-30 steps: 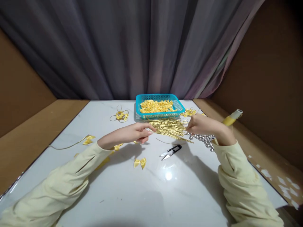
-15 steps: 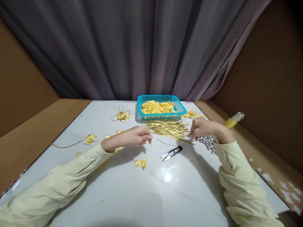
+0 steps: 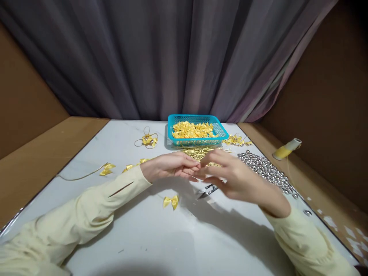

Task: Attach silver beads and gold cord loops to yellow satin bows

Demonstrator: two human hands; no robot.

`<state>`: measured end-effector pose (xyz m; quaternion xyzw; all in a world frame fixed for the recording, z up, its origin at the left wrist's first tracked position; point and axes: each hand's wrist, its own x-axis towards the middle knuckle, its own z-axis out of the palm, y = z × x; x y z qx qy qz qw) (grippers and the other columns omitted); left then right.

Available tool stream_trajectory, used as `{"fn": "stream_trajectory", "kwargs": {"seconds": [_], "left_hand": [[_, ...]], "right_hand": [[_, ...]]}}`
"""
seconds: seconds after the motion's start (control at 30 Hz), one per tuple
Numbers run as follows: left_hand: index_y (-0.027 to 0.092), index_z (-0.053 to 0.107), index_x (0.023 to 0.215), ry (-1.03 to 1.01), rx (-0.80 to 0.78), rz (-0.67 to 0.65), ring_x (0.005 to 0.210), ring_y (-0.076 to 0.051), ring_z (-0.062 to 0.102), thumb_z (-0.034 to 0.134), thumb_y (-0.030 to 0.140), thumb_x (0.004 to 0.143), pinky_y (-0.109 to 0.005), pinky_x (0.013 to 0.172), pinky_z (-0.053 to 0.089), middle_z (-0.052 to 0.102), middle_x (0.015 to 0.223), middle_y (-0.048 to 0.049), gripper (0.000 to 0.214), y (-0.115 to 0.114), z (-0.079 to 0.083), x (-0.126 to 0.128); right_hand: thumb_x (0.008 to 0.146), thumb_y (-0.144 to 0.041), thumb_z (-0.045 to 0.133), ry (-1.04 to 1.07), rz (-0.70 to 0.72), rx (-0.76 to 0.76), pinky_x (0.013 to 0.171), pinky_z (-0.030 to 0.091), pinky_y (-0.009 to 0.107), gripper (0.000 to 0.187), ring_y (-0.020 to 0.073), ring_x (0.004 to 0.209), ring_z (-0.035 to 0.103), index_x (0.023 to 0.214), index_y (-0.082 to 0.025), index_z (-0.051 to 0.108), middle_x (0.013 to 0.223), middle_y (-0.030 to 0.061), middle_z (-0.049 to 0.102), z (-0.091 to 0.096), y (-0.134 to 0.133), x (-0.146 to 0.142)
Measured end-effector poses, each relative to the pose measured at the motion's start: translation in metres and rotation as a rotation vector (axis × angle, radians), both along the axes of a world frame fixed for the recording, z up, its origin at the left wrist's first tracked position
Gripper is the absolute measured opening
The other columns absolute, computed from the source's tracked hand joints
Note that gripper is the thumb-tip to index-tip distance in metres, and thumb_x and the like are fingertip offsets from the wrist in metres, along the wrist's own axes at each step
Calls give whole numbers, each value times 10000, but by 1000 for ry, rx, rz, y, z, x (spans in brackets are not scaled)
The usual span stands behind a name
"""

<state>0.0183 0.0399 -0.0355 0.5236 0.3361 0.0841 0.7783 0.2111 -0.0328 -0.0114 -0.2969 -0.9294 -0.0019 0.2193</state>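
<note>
My left hand (image 3: 174, 166) reaches in from the left, palm partly up, thumb pressed toward its fingers. My right hand (image 3: 237, 178) meets it fingertip to fingertip, its fingers curved and a little smeared by motion. Anything small between the fingertips is hidden. Beneath the right hand lie thread snips (image 3: 208, 191), partly covered. A yellow ribbon bow (image 3: 170, 202) rests on the white table in front of the hands. Just behind them is a heap of gold wire ties (image 3: 198, 152), and to the right spreads a pile of silver beads (image 3: 263, 168).
A blue basket (image 3: 198, 142) full of yellow bows stands at the back. Bow-and-bead pieces lie on its left (image 3: 148, 140) and right (image 3: 237, 140). A bow on a gold cord (image 3: 107, 169) is at the left. A yellow thread spool (image 3: 286, 149) lies by the right edge.
My right hand has moved left from the bead pile to meet my left hand. My left hand has shifted slightly right and turned its palm upward.
</note>
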Motion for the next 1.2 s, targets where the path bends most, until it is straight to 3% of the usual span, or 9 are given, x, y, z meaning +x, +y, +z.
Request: {"fn": "stream_trajectory", "kwargs": {"seconds": [0.17,0.37,0.5,0.6,0.7,0.8,0.97,1.1,1.2], "left_hand": [[103,631,706,-33,-77,53,605,-65,559,564,70,718,-155,577,439,607,640,4,76,3,-8,7],[82,611,680,-38,-105,85,491,-36,481,560,80,765,-137,490,398,545,562,31,99,8,-8,14],[90,610,733,-83,-116,103,576,-55,543,580,114,785,-165,601,446,596,635,14,65,11,-3,17],[123,613,847,-82,-46,69,758,-111,610,545,299,841,-239,741,471,659,823,-32,189,15,-2,9],[127,611,874,83,212,0,845,-173,614,471,477,845,-300,759,465,664,917,-85,378,16,-5,-13],[140,591,716,404,631,12,645,-152,545,587,450,765,-262,605,401,596,673,-24,314,2,-13,-42],[198,548,892,521,829,-58,770,-168,487,594,407,759,-252,649,358,529,869,-13,251,-47,-33,-70],[200,495,806,492,861,-109,834,-159,484,456,301,850,-259,751,361,495,923,-9,117,-66,-42,-68],[191,462,735,516,876,-82,720,-147,476,440,292,856,-252,661,354,498,778,7,159,-61,-36,-61]], "right_hand": [[864,-63,448,-101,70,232,808,402,366,218,230,1059,476,1020,-102,595,1103,108,598,-40,2,-22],[868,-45,449,155,92,322,746,396,338,191,187,942,550,954,-122,600,964,73,673,-58,12,-20],[844,-37,474,361,6,160,740,415,338,185,172,884,566,905,-159,598,903,61,665,-53,19,-21],[830,-107,536,605,-33,-81,747,452,342,96,162,817,583,800,-178,593,824,44,635,-45,24,-19],[800,-165,589,898,-120,-342,775,482,344,52,158,802,604,760,-198,586,826,27,598,-32,27,-9],[806,-193,569,1147,-245,-448,801,484,341,61,129,728,615,749,-211,559,855,13,584,-13,26,12],[828,-133,504,1418,-275,-556,771,464,285,152,92,674,571,724,-195,596,806,28,612,23,16,48],[797,-143,543,1444,-324,-623,608,467,243,147,76,565,505,684,-195,621,668,7,566,34,10,62],[760,-171,607,1366,-281,-768,477,424,190,57,61,496,494,712,-190,633,582,-19,544,30,11,62]]}}
